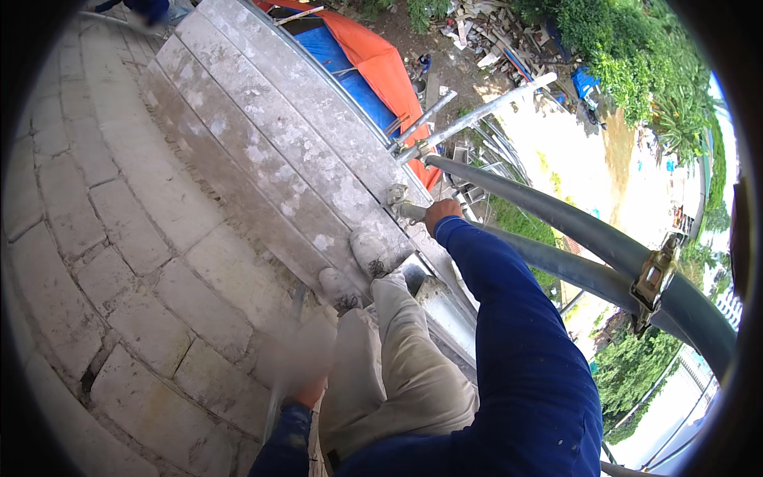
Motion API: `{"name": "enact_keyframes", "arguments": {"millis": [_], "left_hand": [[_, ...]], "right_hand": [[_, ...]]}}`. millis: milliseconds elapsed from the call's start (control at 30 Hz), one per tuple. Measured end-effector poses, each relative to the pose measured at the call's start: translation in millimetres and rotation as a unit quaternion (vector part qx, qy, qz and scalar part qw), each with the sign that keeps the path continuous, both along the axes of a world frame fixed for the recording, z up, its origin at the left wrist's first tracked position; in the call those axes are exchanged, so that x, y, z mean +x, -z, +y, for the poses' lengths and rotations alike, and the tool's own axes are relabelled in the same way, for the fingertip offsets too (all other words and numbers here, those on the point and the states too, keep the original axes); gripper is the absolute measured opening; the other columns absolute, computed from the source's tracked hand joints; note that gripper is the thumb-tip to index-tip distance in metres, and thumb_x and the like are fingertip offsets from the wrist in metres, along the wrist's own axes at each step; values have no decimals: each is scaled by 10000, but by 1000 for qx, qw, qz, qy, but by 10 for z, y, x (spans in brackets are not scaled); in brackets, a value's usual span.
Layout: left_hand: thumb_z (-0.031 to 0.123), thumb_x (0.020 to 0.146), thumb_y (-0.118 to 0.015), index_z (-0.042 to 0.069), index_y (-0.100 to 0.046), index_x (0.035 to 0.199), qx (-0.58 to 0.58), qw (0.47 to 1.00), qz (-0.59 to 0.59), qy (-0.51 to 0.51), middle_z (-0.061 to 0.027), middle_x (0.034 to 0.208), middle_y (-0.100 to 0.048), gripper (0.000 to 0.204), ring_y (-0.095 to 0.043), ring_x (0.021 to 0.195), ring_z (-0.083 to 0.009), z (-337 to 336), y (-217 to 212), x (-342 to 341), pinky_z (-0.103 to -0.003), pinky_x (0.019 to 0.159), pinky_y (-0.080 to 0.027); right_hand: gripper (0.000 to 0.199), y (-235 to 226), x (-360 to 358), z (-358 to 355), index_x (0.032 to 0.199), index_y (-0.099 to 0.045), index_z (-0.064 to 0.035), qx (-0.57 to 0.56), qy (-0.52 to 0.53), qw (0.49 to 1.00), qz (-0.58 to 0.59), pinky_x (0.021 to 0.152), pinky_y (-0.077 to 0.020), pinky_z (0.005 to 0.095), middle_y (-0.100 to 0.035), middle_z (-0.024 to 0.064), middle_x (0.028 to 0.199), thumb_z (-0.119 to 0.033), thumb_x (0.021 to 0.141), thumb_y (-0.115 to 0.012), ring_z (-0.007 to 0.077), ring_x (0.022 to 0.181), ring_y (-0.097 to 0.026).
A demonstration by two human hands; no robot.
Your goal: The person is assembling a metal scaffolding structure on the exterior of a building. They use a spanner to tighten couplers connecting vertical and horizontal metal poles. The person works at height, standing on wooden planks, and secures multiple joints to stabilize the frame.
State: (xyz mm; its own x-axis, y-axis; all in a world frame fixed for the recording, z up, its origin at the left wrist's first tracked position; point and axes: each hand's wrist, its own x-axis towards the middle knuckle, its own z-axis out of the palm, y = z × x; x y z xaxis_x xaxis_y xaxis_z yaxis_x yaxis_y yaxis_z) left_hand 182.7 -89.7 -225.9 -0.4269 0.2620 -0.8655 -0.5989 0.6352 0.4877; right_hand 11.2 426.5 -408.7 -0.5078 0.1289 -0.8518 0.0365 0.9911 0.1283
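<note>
Your right hand (443, 213) is clasped round the pole (412, 211), presumably for balance on the planks (262, 119); your left hand (311, 391), well apart, is too blurred to judge.

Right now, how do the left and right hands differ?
The left hand sits low on the block wall side; the right hand is higher in view, on the open side.
The left hand is smeared, its grip unclear; the right hand is sharp, closed around a grey pole.
Both have blue sleeves.
</note>
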Motion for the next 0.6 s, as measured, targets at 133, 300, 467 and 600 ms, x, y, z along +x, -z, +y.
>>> {"name": "enact_keyframes", "arguments": {"millis": [133, 300, 467, 600], "left_hand": [[180, 1009, -589, -8, -624, 1290, 4, 999, -33, -17, -121, 1210, -684, 339, -689, 1092, -233, -167, 216, 45, -364, 946, -528], [179, 997, -612, -10, -641, 1285, -19, 991, -105, -86, -119, 1192, -693, 346, -695, 1015, -202, 332, -31, -388, -346, 880, -536], [155, 991, -601, -22, -628, 1272, -36, 987, -108, -110, -123, 1182, -676, 333, -664, 993, -176, 327, -150, -529, -347, 855, -526], [166, 983, -591, -29, -622, 1272, -90, 982, -128, -108, -123, 1179, -662, 351, -640, 1029, -191, 252, -196, -597, -359, 888, -517]], "right_hand": [[266, 69, 46, -18, 1056, -817, -134, 10, 9, 1000, 2, 790, -568, 435, -795, 70, 1070, -244, 964, -593, 276, 1023, -751], [296, 335, 77, -44, 1120, -815, -164, 20, 6, 1000, 5, 779, -546, 451, -787, 40, 1139, -236, 1004, -552, 258, 1063, -744], [302, 411, 70, 4, 1159, -805, -169, -1, 4, 1000, -4, 790, -543, 447, -779, 42, 1178, -227, 1011, -550, 260, 1098, -736], [305, 296, 27, -1, 1156, -804, -158, -3, -3, 1000, -5, 787, -538, 447, -778, 46, 1178, -237, 1007, -550, 269, 1102, -732]]}}
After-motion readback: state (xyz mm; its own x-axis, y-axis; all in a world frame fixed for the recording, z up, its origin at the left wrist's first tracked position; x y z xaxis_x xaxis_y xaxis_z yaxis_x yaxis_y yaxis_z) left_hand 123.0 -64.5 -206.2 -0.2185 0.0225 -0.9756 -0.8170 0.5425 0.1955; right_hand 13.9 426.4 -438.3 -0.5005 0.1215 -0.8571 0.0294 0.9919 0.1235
